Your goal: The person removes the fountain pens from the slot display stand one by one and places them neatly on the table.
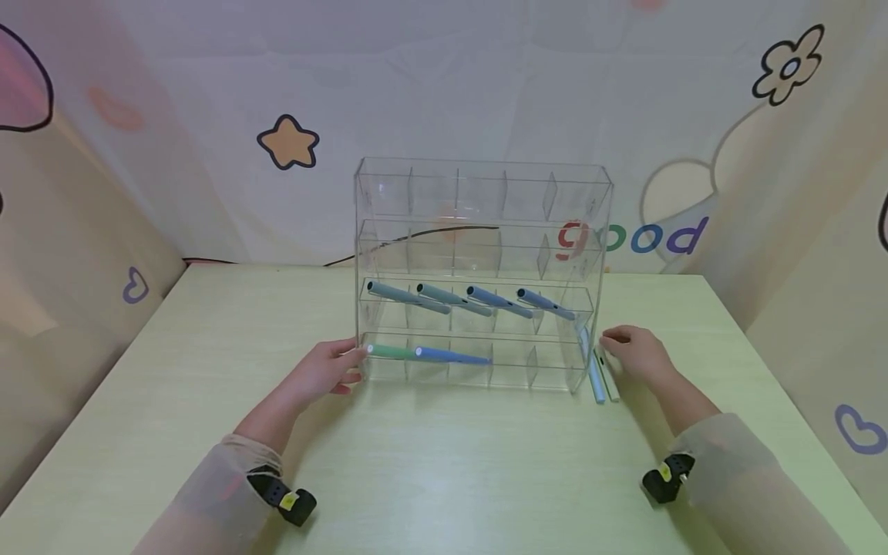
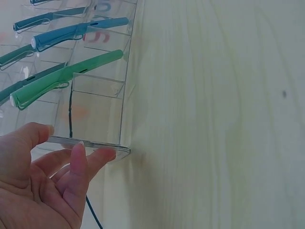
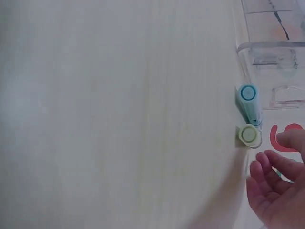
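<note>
My left hand (image 1: 324, 370) grips the lower left edge of a clear acrylic display rack (image 1: 482, 161), thumb on one face of the side panel (image 2: 90, 142) and fingers on the other. The bottom tier carries a green pen (image 1: 390, 352) and a blue pen (image 1: 451, 355). One tier up, several blue and teal pens (image 1: 408, 297) lie slanted. By the rack's right side, a light blue pen (image 1: 597, 381) and a pale green pen (image 1: 610, 383) rest on the table. My right hand (image 1: 640, 354) is just right of these, fingers loosely bent, nothing held.
The rack stands on a pale wooden table (image 1: 444, 478), its upper two tiers without pens. A printed curtain (image 1: 444, 92) hangs behind and along both sides. A black camera is strapped at each wrist.
</note>
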Demonstrator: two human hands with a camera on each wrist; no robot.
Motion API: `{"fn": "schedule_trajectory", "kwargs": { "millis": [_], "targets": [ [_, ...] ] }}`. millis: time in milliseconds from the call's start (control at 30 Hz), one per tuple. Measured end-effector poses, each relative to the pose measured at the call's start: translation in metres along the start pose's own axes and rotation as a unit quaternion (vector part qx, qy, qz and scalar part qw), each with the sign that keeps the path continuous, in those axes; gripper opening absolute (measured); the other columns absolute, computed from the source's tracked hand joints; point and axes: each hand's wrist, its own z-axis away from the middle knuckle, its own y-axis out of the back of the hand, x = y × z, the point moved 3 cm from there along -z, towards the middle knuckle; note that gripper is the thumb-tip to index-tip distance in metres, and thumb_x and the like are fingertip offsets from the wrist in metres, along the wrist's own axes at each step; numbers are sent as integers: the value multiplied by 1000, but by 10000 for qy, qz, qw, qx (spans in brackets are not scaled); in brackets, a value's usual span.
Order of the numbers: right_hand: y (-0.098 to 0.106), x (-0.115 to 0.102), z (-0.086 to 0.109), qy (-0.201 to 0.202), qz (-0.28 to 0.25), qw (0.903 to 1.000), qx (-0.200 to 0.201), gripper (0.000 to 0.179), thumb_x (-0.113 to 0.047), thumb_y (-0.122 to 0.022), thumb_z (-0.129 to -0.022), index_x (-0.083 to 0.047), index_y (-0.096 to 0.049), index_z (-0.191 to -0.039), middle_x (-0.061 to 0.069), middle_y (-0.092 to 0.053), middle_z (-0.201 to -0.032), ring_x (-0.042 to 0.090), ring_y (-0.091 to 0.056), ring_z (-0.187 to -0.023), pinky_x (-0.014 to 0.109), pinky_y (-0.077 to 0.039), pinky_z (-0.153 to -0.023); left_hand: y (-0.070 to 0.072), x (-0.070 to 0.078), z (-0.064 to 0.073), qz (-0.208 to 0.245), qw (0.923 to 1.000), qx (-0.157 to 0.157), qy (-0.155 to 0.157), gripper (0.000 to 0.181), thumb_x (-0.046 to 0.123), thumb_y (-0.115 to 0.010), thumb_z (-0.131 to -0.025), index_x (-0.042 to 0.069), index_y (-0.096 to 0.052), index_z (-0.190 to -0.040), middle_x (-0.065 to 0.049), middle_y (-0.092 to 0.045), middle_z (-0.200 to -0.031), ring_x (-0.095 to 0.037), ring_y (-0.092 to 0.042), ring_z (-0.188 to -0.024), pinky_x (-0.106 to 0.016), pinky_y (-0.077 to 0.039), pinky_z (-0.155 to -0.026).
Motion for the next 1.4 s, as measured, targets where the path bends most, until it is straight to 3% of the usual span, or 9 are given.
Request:
{"fn": "schedule_trajectory", "kwargs": {
  "millis": [133, 333, 433, 533, 633, 867, 967, 1200, 1400],
  "targets": [
    [7, -4, 10, 485, -359, 9968, 524, 44, -26, -45, -99, 8, -49, -126, 29, -50, -125, 41, -45, -115, 49, -38, -95, -1, 1, 0, -10, 10000, -10, -56, 51, 30, -47, -98, -1, -42, -138, -28, -45, -133, -32, -60, -105, -33, -54, -72],
    [18, -12, 26, 934, -1180, 9843, 920, 48, -30, -45, -99, 8, -49, -127, 25, -54, -121, 11, -57, -99, 14, -45, -80, -2, 2, 2, -107, 9999, -21, -121, 52, 30, -47, -98, -2, -40, -139, -28, -45, -133, -32, -60, -105, -33, -54, -72],
    [20, -16, 30, 1115, -1534, 9773, 940, 48, -30, -47, -98, 9, -49, -127, 15, -59, -113, -5, -56, -87, 9, -46, -75, -3, 2, 3, -146, 9998, -21, -140, 52, 29, -46, -98, -3, -39, -139, -28, -46, -132, -33, -60, -105, -34, -54, -71],
    [20, -21, 36, 1263, -1749, 9706, 1072, 46, -29, -48, -98, 8, -50, -126, -2, -60, -102, -7, -57, -85, 10, -47, -74, -3, 1, 3, -120, 9998, -21, -149, 51, 29, -46, -98, -2, -40, -138, -28, -48, -131, -33, -60, -105, -34, -54, -72],
    [19, -29, 43, 1470, -2049, 9578, 1381, 40, -25, -50, -97, 6, -53, -122, -11, -59, -96, -2, -58, -85, 11, -48, -74, -4, 1, 2, -78, 9998, -6, -174, 50, 29, -46, -98, -2, -42, -138, -27, -49, -130, -33, -60, -105, -34, -54, -71],
    [13, -54, 59, 2265, -2903, 9135, 1729, 18, -8, -55, -94, 2, -62, -107, -7, -64, -91, 5, -61, -82, 13, -49, -74, -3, 0, 2, -76, 9999, 43, -138, 49, 29, -46, -98, -1, -43, -137, -26, -51, -129, -32, -61, -104, -34, -53, -70],
    [4, -65, 63, 2525, -2732, 9155, 1534, 18, -4, -55, -93, 6, -61, -106, -6, -64, -90, 6, -60, -82, 13, -49, -75, -3, -1, 2, -47, 9999, 56, -110, 50, 30, -47, -98, -1, -43, -137, -26, -50, -129, -32, -61, -104, -33, -53, -70],
    [-23, -89, 62, 3251, -1498, 9256, 1231, 14, 1, -58, -89, 3, -65, -101, 9, -66, -94, 9, -61, -87, 13, -47, -78, -6, -2, 2, -150, 9998, 82, -116, 49, 30, -48, -97, -1, -46, -135, -25, -54, -125, -29, -63, -99, -32, -53, -68],
    [-45, -111, 55, 3256, -974, 9381, 672, 15, -3, -61, -89, -1, -67, -103, 7, -67, -99, 16, -61, -93, 25, -50, -82, -7, -1, 1, -145, 9997, 48, -178, 49, 31, -49, -97, -1, -47, -134, -25, -52, -127, -30, -63, -100, -34, -53, -69]
  ]
}}
